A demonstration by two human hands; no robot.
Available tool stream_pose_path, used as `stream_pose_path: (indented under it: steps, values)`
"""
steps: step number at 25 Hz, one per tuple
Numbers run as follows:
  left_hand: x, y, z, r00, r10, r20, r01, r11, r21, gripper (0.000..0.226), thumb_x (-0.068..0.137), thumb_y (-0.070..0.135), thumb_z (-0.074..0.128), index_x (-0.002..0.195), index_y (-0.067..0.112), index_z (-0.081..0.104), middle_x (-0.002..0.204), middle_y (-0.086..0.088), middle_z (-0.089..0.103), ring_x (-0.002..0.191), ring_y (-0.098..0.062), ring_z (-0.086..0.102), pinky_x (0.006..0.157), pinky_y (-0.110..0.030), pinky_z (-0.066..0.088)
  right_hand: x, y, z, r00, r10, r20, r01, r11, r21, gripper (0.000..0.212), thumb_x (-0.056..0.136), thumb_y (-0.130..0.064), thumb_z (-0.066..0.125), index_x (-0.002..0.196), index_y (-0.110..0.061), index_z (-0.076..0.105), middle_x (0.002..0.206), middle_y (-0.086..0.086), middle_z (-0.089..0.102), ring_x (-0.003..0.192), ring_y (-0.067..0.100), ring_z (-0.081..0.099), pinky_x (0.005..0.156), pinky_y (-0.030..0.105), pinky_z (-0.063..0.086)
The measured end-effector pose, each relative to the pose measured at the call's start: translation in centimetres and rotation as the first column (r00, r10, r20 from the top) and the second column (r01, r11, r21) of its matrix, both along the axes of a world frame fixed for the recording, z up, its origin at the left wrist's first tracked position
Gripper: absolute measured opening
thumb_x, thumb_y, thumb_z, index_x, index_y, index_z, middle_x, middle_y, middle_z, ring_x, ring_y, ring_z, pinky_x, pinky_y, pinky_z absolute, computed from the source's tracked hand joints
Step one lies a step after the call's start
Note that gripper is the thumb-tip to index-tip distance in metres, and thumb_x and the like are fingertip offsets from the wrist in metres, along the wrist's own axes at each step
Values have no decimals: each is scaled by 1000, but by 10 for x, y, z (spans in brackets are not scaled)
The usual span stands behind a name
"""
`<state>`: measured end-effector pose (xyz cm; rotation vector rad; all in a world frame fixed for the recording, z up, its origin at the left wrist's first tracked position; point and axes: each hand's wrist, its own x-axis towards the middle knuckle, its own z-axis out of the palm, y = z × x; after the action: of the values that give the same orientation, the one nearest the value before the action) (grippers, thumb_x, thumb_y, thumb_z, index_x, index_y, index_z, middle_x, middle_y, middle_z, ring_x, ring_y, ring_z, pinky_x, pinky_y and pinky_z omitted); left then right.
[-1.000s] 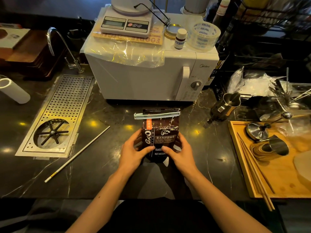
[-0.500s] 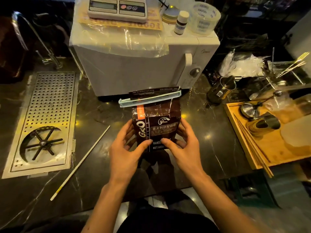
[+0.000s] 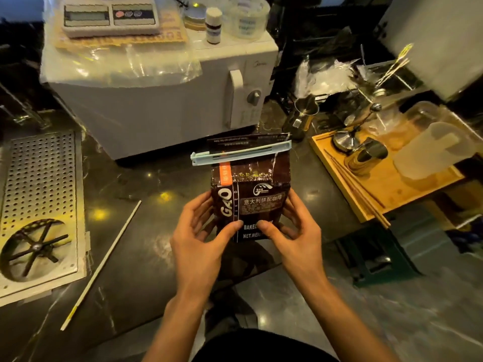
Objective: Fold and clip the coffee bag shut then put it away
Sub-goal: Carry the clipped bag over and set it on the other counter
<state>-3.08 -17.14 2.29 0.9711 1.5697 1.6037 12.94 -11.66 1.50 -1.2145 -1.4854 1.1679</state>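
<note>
A dark brown coffee bag (image 3: 257,189) with white lettering and an orange label is upright in the air over the counter's front edge. Its top is folded over, and a long pale blue clip (image 3: 240,153) runs across the fold. My left hand (image 3: 200,239) grips the bag's lower left side, thumb on the front. My right hand (image 3: 295,231) holds the lower right side the same way.
A white microwave (image 3: 167,100) stands right behind the bag, with a scale, a small bottle and a tape roll on top. A perforated metal drain tray (image 3: 39,205) and a thin white stick (image 3: 102,262) lie left. A wooden tray (image 3: 386,184) with metal cups sits right.
Both hands have lifted the clipped bag off the counter and drawn it toward me. My view has swung right and moved back, so the floor now shows below the counter edge.
</note>
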Motion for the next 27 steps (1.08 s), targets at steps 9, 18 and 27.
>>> stream_pose_path:
  steps: [9, 18, 27]
  values:
    - [209, 19, 31, 894, -433, -116, 443, 893, 81, 71, 66, 20, 85, 131, 20, 55, 124, 13, 66, 117, -5, 63, 95, -22, 52, 217, -50, 18, 889, -426, -166, 444, 892, 89, 73, 73, -28, 83, 137, -40, 49, 122, -30, 64, 115, -4, 61, 86, 10, 50]
    - [476, -5, 53, 573, -786, -231, 818, 566, 104, 69, 68, 37, 83, 129, 43, 52, 129, 18, 62, 119, -3, 61, 93, -23, 53, 457, -154, 41, 562, -784, -263, 827, 543, 148, 69, 73, -34, 81, 132, -47, 49, 123, -27, 64, 115, -3, 60, 84, 13, 52]
    - [664, -30, 62, 189, -954, -235, 978, 163, 128, 59, 73, 21, 81, 124, 40, 57, 119, 18, 67, 114, 4, 62, 87, -9, 49, 588, -229, 50, 111, -966, -235, 984, 74, 160, 62, 75, -34, 78, 130, -47, 52, 122, -24, 65, 118, -1, 59, 84, 26, 53]
